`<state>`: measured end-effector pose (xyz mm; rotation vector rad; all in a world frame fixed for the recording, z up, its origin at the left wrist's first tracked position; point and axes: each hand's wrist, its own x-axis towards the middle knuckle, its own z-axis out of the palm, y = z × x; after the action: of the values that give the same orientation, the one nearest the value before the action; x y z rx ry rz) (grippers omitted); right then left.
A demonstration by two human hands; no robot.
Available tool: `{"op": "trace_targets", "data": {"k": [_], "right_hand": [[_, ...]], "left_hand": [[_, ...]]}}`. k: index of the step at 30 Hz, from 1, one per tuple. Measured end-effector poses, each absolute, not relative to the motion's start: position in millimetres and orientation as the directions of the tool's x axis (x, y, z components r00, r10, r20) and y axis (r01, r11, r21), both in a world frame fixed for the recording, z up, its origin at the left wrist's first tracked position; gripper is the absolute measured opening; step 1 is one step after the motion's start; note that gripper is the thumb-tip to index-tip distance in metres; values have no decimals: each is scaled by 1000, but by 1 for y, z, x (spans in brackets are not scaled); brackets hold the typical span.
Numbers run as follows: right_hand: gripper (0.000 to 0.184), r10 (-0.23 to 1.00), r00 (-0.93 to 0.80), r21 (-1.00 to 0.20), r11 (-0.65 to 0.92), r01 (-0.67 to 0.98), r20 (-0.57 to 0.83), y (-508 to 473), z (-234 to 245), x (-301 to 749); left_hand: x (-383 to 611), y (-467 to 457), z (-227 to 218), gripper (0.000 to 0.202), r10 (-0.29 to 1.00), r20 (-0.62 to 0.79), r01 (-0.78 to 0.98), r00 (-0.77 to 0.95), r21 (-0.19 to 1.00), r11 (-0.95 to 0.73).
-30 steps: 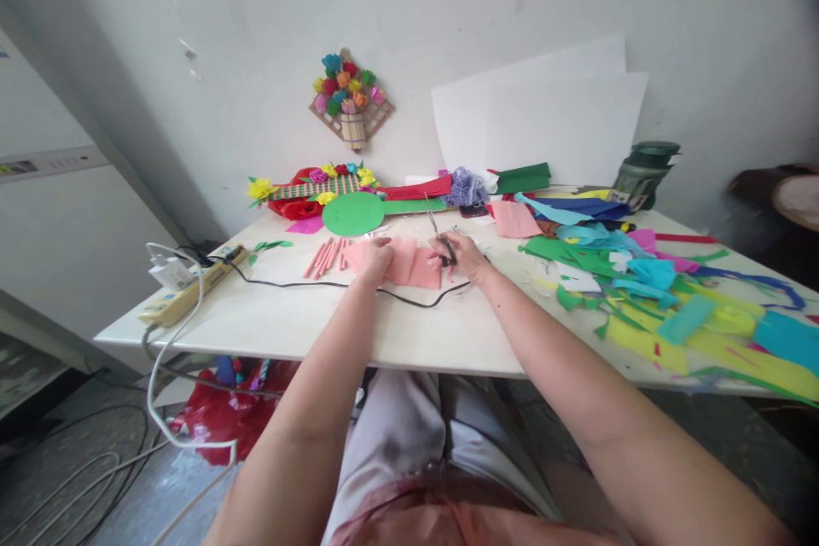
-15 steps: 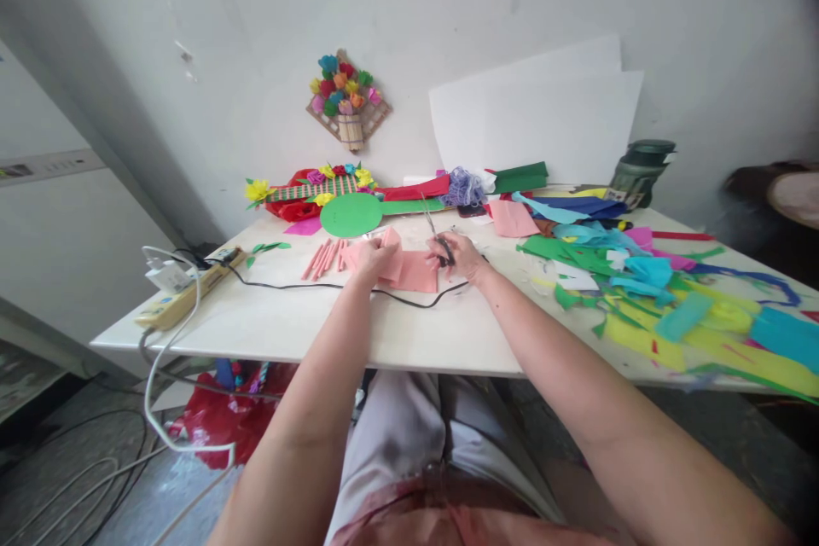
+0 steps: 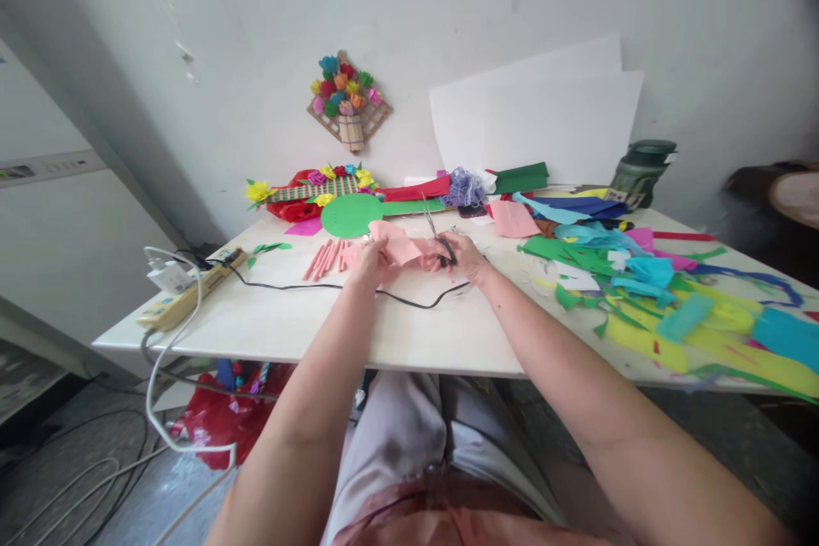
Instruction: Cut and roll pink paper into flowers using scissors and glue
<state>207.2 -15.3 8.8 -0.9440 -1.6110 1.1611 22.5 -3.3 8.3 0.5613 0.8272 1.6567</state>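
My left hand [image 3: 369, 260] is closed on a pink paper sheet [image 3: 400, 246], lifting it off the white table [image 3: 307, 320]. My right hand [image 3: 461, 257] grips black-handled scissors [image 3: 438, 236], blades pointing up and away, right beside the same pink sheet. Several pink rolled paper sticks [image 3: 323, 258] lie just left of my left hand. A green paper circle with a stem [image 3: 353, 214] lies behind the hands.
A black cable [image 3: 409, 299] crosses the table before my hands from a power strip [image 3: 185, 291] at the left edge. Coloured paper scraps [image 3: 665, 299] cover the right side. Paper-flower crafts [image 3: 320, 188], white sheets [image 3: 537, 124] and a dark green container [image 3: 643, 171] stand by the wall.
The pink paper lay flat under both hands a second ago. My left hand has gathered and raised it off the table toward the scissors. My right hand has barely moved.
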Motion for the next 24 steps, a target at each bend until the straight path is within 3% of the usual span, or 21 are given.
{"op": "trace_targets", "data": {"k": [7,16,24], "right_hand": [[27,904,-369,-960,267,89,218,-18,11,209],[25,911,-361,-964,248,90,201,-19,12,207],[24,907,-365,-962,258,88,209,-18,10,208]], "left_hand": [[25,-5,11,17,970,-100,-660,-220,748,-72],[23,-10,4,5,998,45,-572,-42,818,-61],[20,1,0,9,985,56,-645,-161,750,-148]]}}
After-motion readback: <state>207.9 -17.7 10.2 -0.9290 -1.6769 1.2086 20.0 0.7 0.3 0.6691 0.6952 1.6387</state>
